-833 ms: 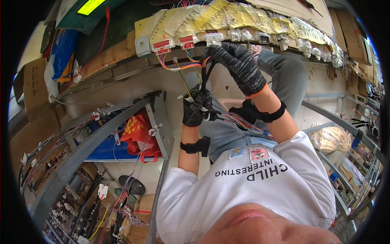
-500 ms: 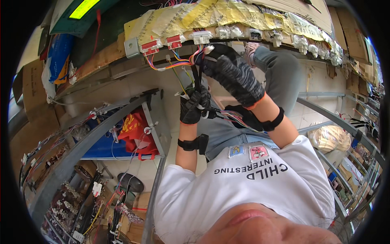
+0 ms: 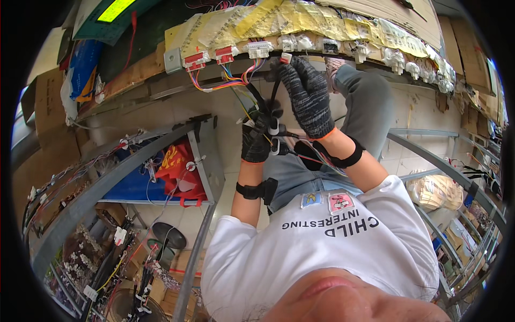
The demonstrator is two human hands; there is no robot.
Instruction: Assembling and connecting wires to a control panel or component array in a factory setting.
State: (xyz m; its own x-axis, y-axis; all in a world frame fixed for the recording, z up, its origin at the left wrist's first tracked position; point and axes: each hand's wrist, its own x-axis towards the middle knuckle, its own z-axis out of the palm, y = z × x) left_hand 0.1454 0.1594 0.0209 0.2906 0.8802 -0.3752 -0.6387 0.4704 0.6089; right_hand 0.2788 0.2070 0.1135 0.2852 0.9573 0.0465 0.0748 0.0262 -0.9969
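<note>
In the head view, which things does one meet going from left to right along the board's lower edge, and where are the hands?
Grey metal bracket → two red plastic connectors → white plastic connector → right hand in grey knit glove, fingertips at a small red-tipped connector. The left hand in black glove grips wires below.

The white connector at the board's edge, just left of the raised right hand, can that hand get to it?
Probably yes: the right hand is beside the white connector, with only loose coloured wires hanging below it.
</note>
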